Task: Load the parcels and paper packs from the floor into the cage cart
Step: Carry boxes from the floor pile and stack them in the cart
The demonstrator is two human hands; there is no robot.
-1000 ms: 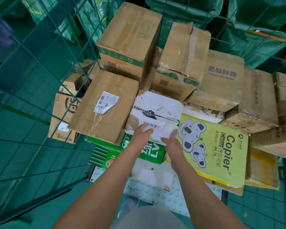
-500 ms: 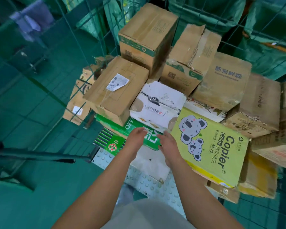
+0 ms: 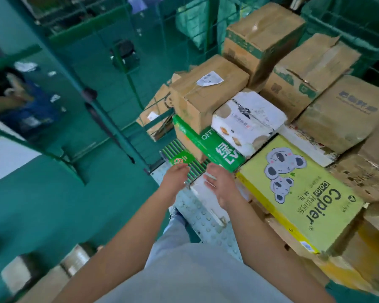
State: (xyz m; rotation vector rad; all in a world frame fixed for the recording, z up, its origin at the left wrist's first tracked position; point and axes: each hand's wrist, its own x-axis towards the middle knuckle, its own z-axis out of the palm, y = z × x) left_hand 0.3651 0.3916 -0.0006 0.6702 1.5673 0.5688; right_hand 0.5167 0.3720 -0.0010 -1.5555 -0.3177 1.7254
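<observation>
Since a second ago we've pulled both hands back off the white carton (image 3: 247,121); they were pressing its near face, now they hang lower, over the cart's deck, touching nothing. View has also swung left, so more floor shows.

Cage cart (image 3: 116,119): green wire mesh on tube frame, left panel standing open beside the load. Deck (image 3: 197,212) is pale metal plate with raised round studs.

Load, big to small:
- Yellow copier paper box (image 3: 302,193), flat rectangular, glossy print with two grey koalas, lying on top at the near right, tilted slightly.
- Brown corrugated cartons stacked behind and right, crumpled, tape peeling. Tallest one (image 3: 263,38) at the back; one (image 3: 208,92) left of the white carton carries a loose shipping label (image 3: 209,78), curling at one corner.
- White carton: scuffed, outer skin torn to brown board at the corners, wedged between that brown box and the copier box.
- Green paper pack (image 3: 208,145), long and slim, white lettering, sticking out diagonally from under the brown box.
- Green striped pack (image 3: 185,162) with a red logo, lowest, flat on the deck edge.

Left hand (image 3: 176,179): fingers relaxed, spread, gripping nothing, just above the striped pack. Right hand (image 3: 221,186): fingers extended, loose, gripping nothing, near the green pack's end.

Floor (image 3: 42,204): smooth green. Blurred brown parcels (image 3: 46,278) at the bottom left, still on it, outside the cart.
</observation>
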